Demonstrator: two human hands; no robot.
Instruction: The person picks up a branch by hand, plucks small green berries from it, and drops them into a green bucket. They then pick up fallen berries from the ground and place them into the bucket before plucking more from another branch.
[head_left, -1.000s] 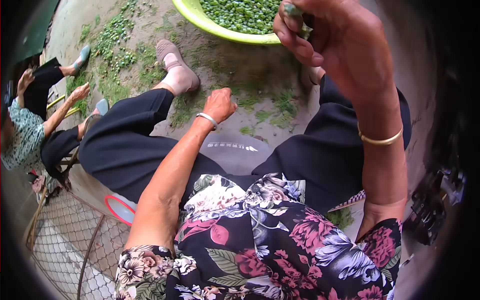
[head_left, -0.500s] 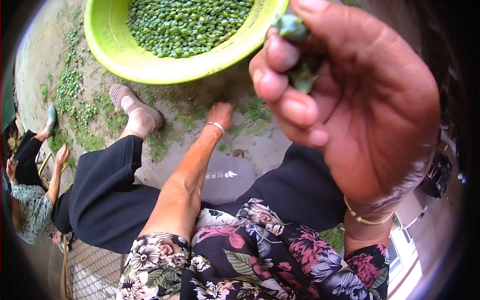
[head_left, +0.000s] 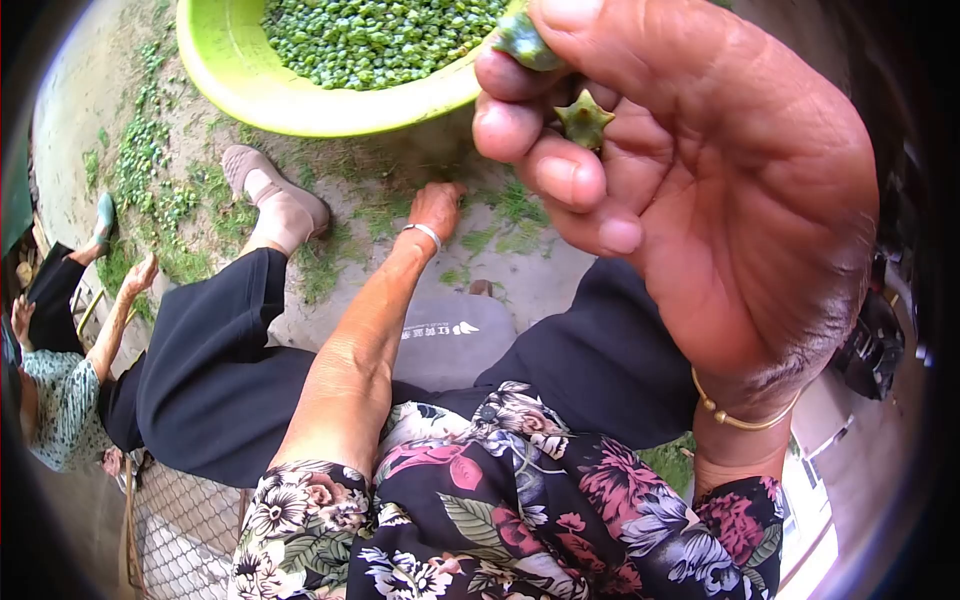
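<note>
My right hand (head_left: 700, 190) is raised close to the camera, palm toward me. Its thumb and forefinger pinch a small blue-green pod (head_left: 527, 42) at the top. A second green pod (head_left: 584, 120), star-shaped with pointed tips, rests against the curled fingers. Low over the ground is my left hand (head_left: 437, 207), closed, with a silver bracelet at the wrist; its fingertips are hidden, and what they hold, if anything, cannot be made out. Beyond both hands stands a lime-green tub (head_left: 330, 112) with many small green pods (head_left: 385, 45) inside.
Green sprigs and loose pods (head_left: 145, 165) lie scattered over the concrete ground (head_left: 75, 150). My outstretched foot in a beige shoe (head_left: 275, 190) is near the tub. At the far left sits another person (head_left: 65, 400). A grey printed seat or mat (head_left: 450, 345) shows between my legs.
My right hand has shifted left and slightly up in view, and the star-shaped pod now shows its points clearly. My left hand sits slightly higher in view, still closed.
</note>
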